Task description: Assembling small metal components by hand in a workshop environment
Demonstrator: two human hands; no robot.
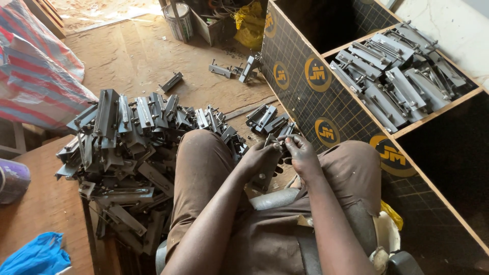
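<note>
From the head view, the person sits with both hands meeting just below the centre of the frame, between the knees: the left hand (260,159) and the right hand (301,155) each keep a closed grip on one small grey metal bracket (268,173), fingers pinching its upper end. It looks stiff, sharp-edged and fairly heavy for its size, best held by its flat sides. A big heap of brackets (127,147) fills the left centre on the wooden floor (137,56); finished ones lie in the dark patterned box (305,97) at upper right.
</note>
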